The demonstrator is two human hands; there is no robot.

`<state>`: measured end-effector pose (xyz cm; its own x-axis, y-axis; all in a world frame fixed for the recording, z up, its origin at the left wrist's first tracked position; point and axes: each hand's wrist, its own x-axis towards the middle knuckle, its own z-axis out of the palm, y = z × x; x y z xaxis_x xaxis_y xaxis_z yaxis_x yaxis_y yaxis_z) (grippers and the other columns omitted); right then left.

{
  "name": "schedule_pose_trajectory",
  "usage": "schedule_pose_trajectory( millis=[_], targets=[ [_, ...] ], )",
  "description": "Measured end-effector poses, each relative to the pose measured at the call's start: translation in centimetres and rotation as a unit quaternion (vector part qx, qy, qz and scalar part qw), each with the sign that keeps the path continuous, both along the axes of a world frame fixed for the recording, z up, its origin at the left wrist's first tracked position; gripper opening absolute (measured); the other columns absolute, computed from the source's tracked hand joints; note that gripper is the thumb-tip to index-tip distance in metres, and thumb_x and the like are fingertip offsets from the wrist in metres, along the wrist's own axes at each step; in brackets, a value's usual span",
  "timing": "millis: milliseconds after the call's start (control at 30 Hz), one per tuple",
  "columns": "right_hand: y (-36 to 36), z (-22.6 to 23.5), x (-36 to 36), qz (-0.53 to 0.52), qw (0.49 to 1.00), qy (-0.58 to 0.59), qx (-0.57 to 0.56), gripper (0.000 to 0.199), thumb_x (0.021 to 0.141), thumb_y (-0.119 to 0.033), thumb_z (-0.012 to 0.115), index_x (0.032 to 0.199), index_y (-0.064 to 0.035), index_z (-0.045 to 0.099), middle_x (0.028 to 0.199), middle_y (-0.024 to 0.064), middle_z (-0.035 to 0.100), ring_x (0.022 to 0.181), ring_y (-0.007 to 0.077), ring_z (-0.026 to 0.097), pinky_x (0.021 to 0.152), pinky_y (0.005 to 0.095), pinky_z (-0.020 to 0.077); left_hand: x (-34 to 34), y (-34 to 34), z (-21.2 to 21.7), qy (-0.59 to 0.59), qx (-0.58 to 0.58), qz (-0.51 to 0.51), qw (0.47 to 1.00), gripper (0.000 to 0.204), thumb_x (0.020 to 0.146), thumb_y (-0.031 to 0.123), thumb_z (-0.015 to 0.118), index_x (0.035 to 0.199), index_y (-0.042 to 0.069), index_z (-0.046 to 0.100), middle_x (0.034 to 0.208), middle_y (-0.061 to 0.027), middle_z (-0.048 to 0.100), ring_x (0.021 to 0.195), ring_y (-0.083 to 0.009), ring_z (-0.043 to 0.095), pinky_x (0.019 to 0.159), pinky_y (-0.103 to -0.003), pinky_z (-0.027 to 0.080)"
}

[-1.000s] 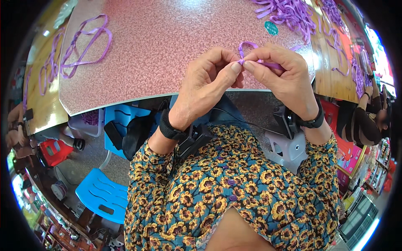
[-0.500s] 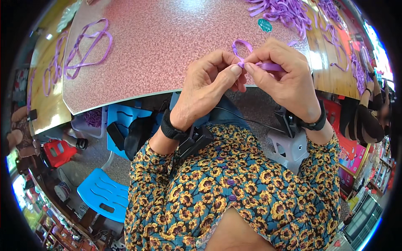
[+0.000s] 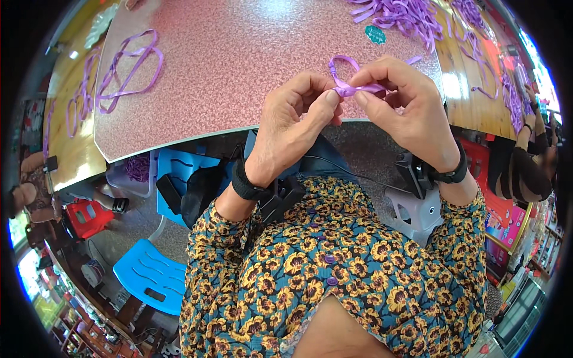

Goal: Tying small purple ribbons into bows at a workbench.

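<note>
We look down on a pinkish-red speckled tabletop (image 3: 221,65), with a blue chair (image 3: 149,274) below its front edge, to the left. A heap of purple ribbons (image 3: 409,21) lies at the far right, and a loosely looped strip (image 3: 124,92) rests near the left edge. We see the left hand (image 3: 294,119) nearly closed, its thumb and forefinger pinching a purple ribbon (image 3: 346,91); the right hand (image 3: 412,107) pinches it just beside, its other fingers loosely bent. That ribbon is over the front edge, a small loop rising beyond the fingertips. Past it we notice a green sticker (image 3: 375,34).
</note>
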<state>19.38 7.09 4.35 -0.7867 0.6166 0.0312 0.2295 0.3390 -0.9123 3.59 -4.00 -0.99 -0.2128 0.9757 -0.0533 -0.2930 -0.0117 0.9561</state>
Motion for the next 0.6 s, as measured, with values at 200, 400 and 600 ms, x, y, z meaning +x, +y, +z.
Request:
schedule_pose_trajectory(
  millis=[200, 400, 600],
  targets=[
    [0.2, -0.5, -0.6, 0.038, 0.975, 0.037, 0.215, 0.002, 0.086, -0.001, 0.064, 0.086, 0.0001, 0.066, 0.078, -0.0046, 0.055, 0.069, 0.0006, 0.047, 0.055, 0.0176, 0.0355, 0.1, 0.1, 0.0, -0.042, 0.009, -0.010, 0.999, 0.014, 0.096, 0.012, 0.056, 0.099, -0.001, 0.057, 0.084, -0.0044, 0.062, 0.075, -0.0093, 0.060, 0.069, -0.023, 0.051],
    [-0.2, -0.7, -0.4, 0.013, 1.000, 0.013, -0.013, 0.006, 0.088, -0.005, 0.064, 0.090, -0.0002, 0.066, 0.075, -0.0038, 0.058, 0.069, 0.0003, 0.046, 0.056, 0.0179, 0.0351, -0.2, -0.1, 0.0, -0.035, -0.002, -0.015, 0.999, 0.015, 0.096, 0.013, 0.057, 0.100, -0.002, 0.057, 0.085, -0.0043, 0.063, 0.074, -0.0096, 0.061, 0.068, -0.023, 0.052],
    [0.0, -1.1, -0.5, 0.005, 1.000, 0.021, -0.015, 0.009, 0.090, -0.007, 0.061, 0.095, 0.0004, 0.065, 0.077, -0.0035, 0.057, 0.068, 0.0012, 0.047, 0.056, 0.0168, 0.0360, 0.2, -0.1, 0.0, -0.005, 0.002, 0.001, 1.000, 0.014, 0.096, 0.015, 0.057, 0.099, 0.001, 0.060, 0.081, -0.0051, 0.065, 0.073, -0.0124, 0.063, 0.065, -0.024, 0.049]
  ],
)
